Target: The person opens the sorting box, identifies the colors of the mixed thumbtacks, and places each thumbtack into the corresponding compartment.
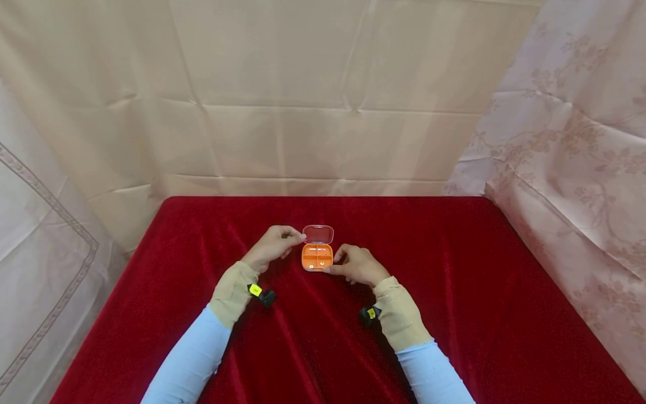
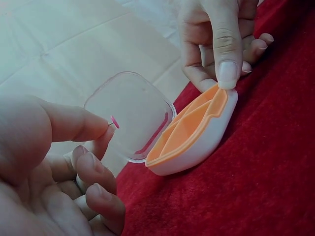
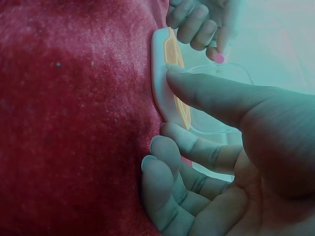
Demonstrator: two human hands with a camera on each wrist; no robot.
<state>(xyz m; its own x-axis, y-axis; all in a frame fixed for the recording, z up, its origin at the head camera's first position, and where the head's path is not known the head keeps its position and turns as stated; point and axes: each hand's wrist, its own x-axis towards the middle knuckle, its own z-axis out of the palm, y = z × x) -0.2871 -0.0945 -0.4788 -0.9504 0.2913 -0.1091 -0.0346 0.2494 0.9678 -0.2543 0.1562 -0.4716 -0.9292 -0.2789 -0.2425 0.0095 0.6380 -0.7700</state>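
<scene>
A small pill box [image 1: 317,256] with an orange divided insert and a white outer shell sits on the red cloth, its clear lid [image 1: 318,234] raised at the back. Two tiny pale-yellow pieces [image 1: 322,263] lie in the front compartments; their kind is too small to tell. My left hand [image 1: 274,247], beside the lid, pinches a tiny pin with a flat pink head [image 2: 114,122] and thin metal stem between thumb and index finger. From the right, my right hand [image 1: 360,265] holds the box at its front right corner, thumb on the rim and index finger against the side.
Red velvet cloth [image 1: 429,241] covers the table, with a few folds. Beige curtain [image 1: 313,112] hangs behind the far edge. Patterned pale cloth [image 1: 580,157] hangs on the right and white cloth [image 1: 40,224] on the left.
</scene>
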